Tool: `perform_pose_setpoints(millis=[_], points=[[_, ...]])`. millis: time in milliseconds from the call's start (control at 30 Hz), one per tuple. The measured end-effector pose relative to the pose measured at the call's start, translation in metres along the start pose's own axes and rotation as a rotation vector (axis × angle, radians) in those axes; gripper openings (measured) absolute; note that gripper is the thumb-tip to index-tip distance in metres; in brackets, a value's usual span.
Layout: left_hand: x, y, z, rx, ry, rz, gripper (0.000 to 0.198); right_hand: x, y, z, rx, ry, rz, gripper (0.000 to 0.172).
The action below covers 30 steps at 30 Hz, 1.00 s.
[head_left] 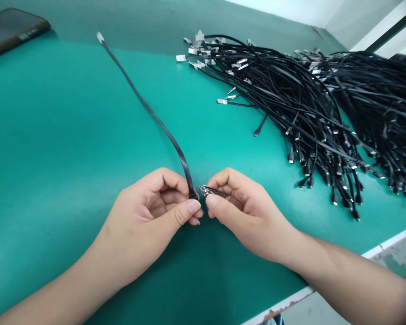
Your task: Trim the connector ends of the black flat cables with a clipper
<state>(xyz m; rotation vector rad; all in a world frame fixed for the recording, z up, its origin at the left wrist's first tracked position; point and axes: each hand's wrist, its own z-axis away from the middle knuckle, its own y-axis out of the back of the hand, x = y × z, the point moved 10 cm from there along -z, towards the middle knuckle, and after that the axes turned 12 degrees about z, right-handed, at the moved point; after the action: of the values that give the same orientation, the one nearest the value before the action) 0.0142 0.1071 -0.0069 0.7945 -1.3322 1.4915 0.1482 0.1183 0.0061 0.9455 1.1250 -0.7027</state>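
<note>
My left hand (159,212) pinches the near end of a flat black USB cable (160,124) between thumb and fingers. The connector at that end is mostly covered by the fingertips. From there the cable runs up and left across the green tabletop to a pale plug at its far end. Close beside it, my right hand (242,207) is closed on a small metal nail clipper (206,190), its jaws pointing left toward the held cable end. A narrow gap separates the clipper from the left fingertips.
A big heap of black cables (284,90) lies to the right, with a second heap (385,104) beyond it. A phone (13,31) rests at the far left. The green table (71,122) has a pale, worn edge at lower right.
</note>
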Motion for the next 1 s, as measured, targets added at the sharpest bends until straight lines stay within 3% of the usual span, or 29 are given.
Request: perform_pose_setpoints(millis=[300, 1000], points=[[-0.0004, -0.0015, -0.0016, -0.003, 0.009, 0.016, 0.017, 0.0012, -0.0042, -0.0002, -0.037, 0.017, -0.084, 0.009], [0.0029, -0.0028, -0.0015, -0.016, -0.059, -0.049, 0.016, 0.0032, 0.0016, -0.0013, -0.056, -0.048, -0.021, 0.014]])
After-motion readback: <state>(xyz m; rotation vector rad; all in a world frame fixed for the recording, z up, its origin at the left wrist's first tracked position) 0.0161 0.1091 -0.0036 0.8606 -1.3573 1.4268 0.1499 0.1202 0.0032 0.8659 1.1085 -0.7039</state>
